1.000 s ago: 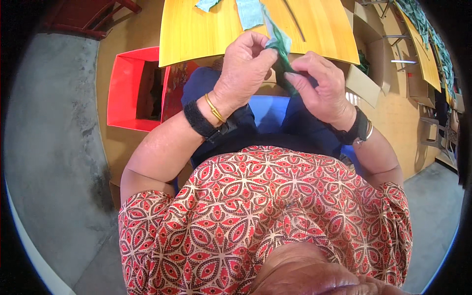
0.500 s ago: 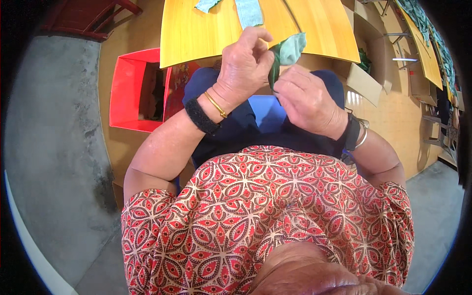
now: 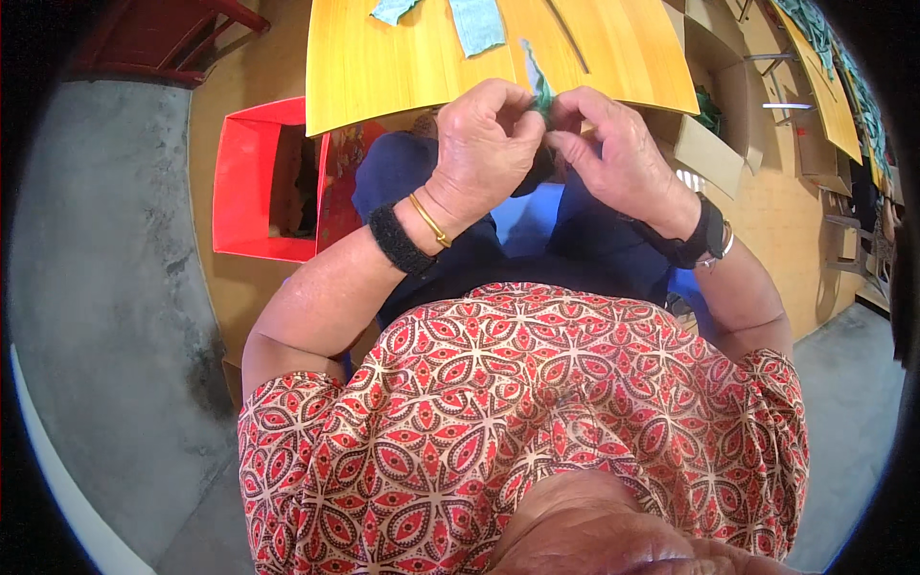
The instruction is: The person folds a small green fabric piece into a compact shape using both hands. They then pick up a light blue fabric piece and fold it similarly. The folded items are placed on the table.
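Note:
A small piece of green cloth (image 3: 541, 94), pale on one side and dark green on the other, is pinched between my hands at the near edge of the yellow table. My left hand (image 3: 487, 134) is closed on its left side, thumb against the fingers. From the right, my right hand (image 3: 618, 144) grips it with thumb and curled fingers. One narrow end of the cloth points up and away from me; the part between my fingertips is hidden. Beyond my hands, two light blue-green cloth pieces (image 3: 477, 27) lie on the table.
The yellow wooden table (image 3: 402, 77) has a thin dark strip (image 3: 567, 36) on it. A red open box (image 3: 259, 247) stands at left by my knee. Cardboard boxes (image 3: 711, 153) with dark green material are at right; another table with heaped green cloth (image 3: 815, 38) is beyond.
My right hand has moved up and turned, now level with my left. The cloth, earlier spread toward the right, now shows as a narrow upright piece between both hands.

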